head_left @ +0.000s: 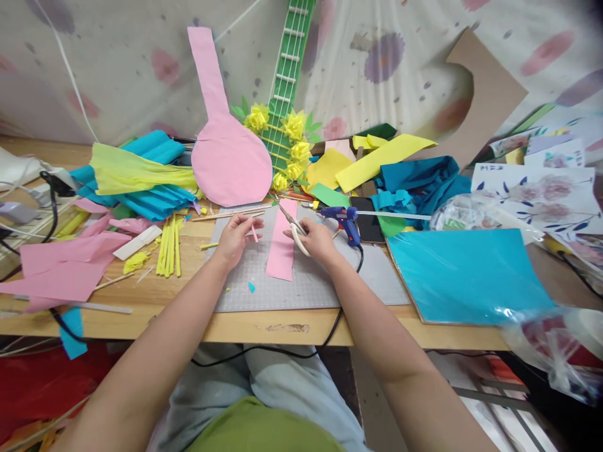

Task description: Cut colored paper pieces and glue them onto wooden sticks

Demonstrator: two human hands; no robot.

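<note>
My left hand (238,237) pinches a small narrow pink paper strip (255,232) above the cutting mat. In my right hand (316,238) are scissors (298,237) with pale handles, their blades pointing up and to the left. Under the scissors a wider pink paper strip (281,260) lies on the grey cutting mat (245,295). Just right of that hand rests a blue hot glue gun (346,220) with a long white glue stick in its back. Behind my hands stands a pink paper-covered lute shape (232,160).
A green stringed neck with yellow paper flowers (294,125) leans at the back. Yellow strips (169,248), pink scraps (70,263) and blue crepe paper (160,150) lie left. A blue sheet (471,270) lies right. The glue gun's black cord (335,329) hangs over the table edge.
</note>
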